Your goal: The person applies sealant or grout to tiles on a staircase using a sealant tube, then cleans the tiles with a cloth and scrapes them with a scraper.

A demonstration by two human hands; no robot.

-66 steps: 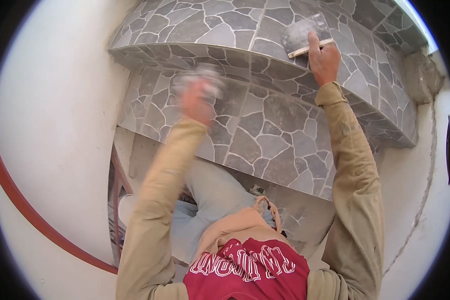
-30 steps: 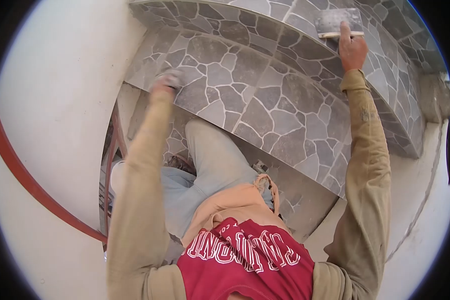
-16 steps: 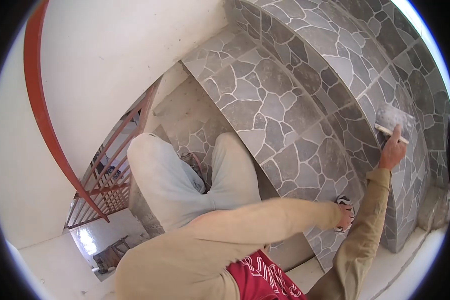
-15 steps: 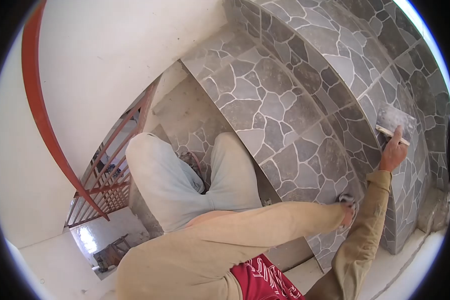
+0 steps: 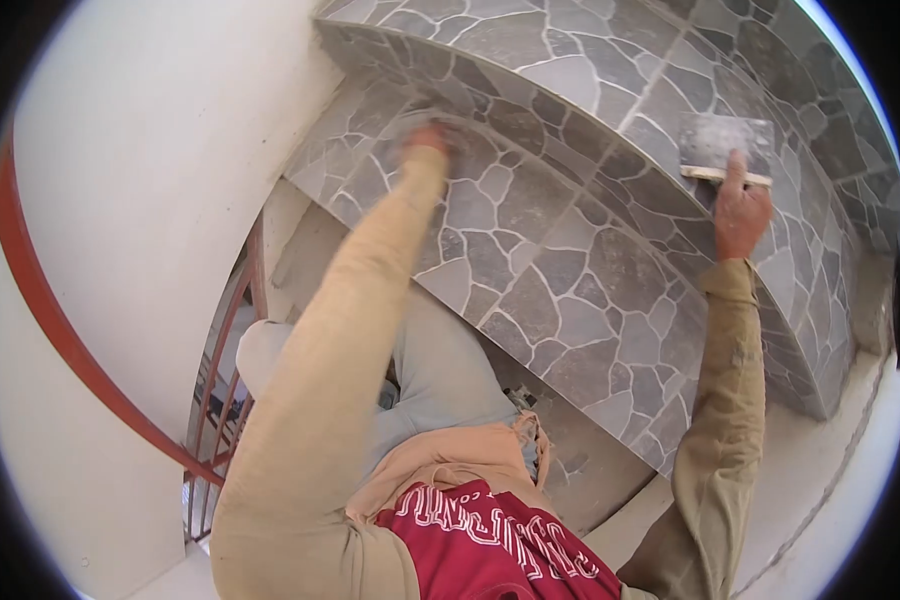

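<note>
My left hand (image 5: 432, 138), smeared by motion, is at the far left of the lower stone-patterned step (image 5: 530, 215), near the riser. A greyish blur around its fingers matches the grey rag seen in it a moment earlier; the finger outlines are lost. On the upper step (image 5: 595, 65), my right hand (image 5: 742, 215) is closed on the near edge of a wide flat spreader (image 5: 727, 138). The spreader has a dusty grey face and a pale strip along its near edge. Its blade lies against or just over the tiles. White joints run between the stone shapes.
A white wall (image 5: 190, 120) borders the steps on the left, with a red handrail (image 5: 55, 310) along it. My bent legs (image 5: 440, 370) are below the lower step's edge. A pale ledge (image 5: 820, 480) lies at the right.
My left hand has swept from the right end of the lower step to its far left end. My right hand and the spreader appear higher and further left as the view has shifted.
</note>
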